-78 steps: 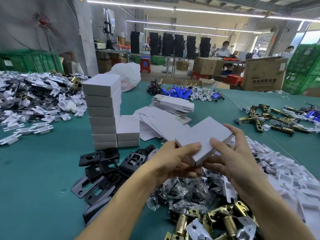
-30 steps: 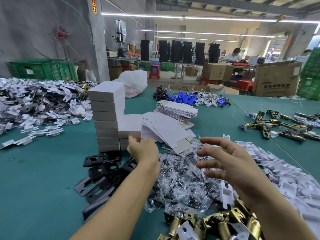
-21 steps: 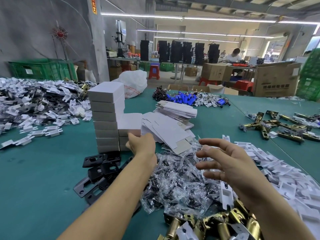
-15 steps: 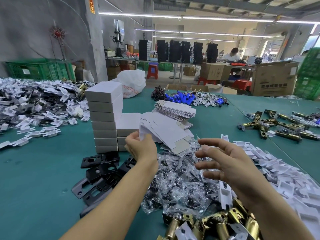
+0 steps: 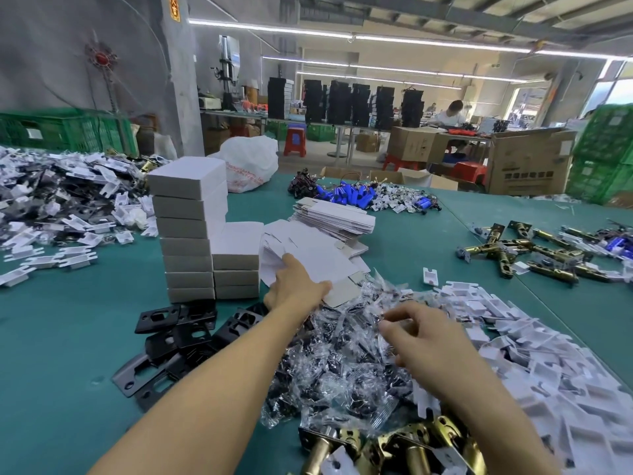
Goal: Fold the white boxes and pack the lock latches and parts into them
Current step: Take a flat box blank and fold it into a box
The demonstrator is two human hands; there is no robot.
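My left hand (image 5: 294,286) reaches forward and grips the near edge of a flat white box blank (image 5: 318,258) lying on loose blanks. Beside it stand a tall stack of folded white boxes (image 5: 188,228) and a short stack (image 5: 236,262). My right hand (image 5: 421,334) is down on a heap of clear plastic parts bags (image 5: 342,358), its curled fingertips pinching at one bag on top. Brass lock latches (image 5: 394,447) lie at the near edge under my right forearm. Black strike plates (image 5: 178,334) are spread left of my left arm.
A neat stack of flat blanks (image 5: 335,217) sits behind the loose ones. White plastic inserts (image 5: 513,337) cover the right side, and more (image 5: 51,207) are heaped far left. More brass latches (image 5: 534,252) lie far right, blue batteries (image 5: 349,195) and a white bag (image 5: 250,162) at the back.
The folded box left my hands and the short stack rose by one. My left hand moved right onto the flat blanks. My right hand dropped from hovering onto the bags.
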